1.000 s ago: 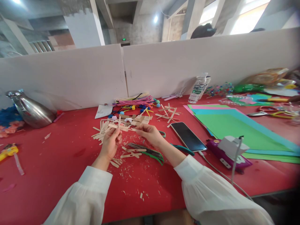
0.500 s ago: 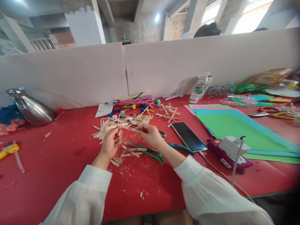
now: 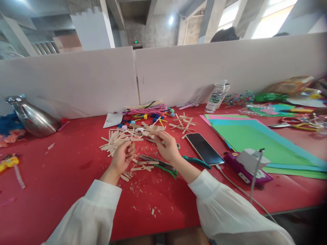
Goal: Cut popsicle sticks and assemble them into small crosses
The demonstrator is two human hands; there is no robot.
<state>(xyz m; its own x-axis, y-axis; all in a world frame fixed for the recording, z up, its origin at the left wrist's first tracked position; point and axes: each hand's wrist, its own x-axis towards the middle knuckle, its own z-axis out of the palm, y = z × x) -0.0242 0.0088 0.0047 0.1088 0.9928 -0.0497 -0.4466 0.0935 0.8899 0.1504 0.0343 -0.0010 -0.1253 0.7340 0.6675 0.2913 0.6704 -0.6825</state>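
My left hand (image 3: 122, 159) is closed around a thin wooden craft stick (image 3: 132, 135), which points upward from the fingers. To its right, my right hand (image 3: 166, 145) pinches another craft stick (image 3: 146, 127) that slants up to the left; its lower end is hidden by the fingers. Behind both hands spreads a loose pile of craft sticks (image 3: 113, 141). Under and between the hands lie green-handled scissors (image 3: 163, 166), a few more sticks (image 3: 145, 166) and many small wood chips (image 3: 136, 185) on the red table (image 3: 84, 204).
At right are a phone (image 3: 204, 148) on a cable, a purple power strip (image 3: 236, 163) and stacked coloured paper (image 3: 245, 139). Farther back stand a plastic bottle (image 3: 216, 97), pink pipe cleaners (image 3: 148, 109) and a star of sticks (image 3: 186, 122). A steel jug (image 3: 35, 117) and yellow glue gun (image 3: 9, 163) are left.
My right hand has moved slightly up and to the right, away from the left, raising its stick. The left hand's stick now tilts a little to the right.
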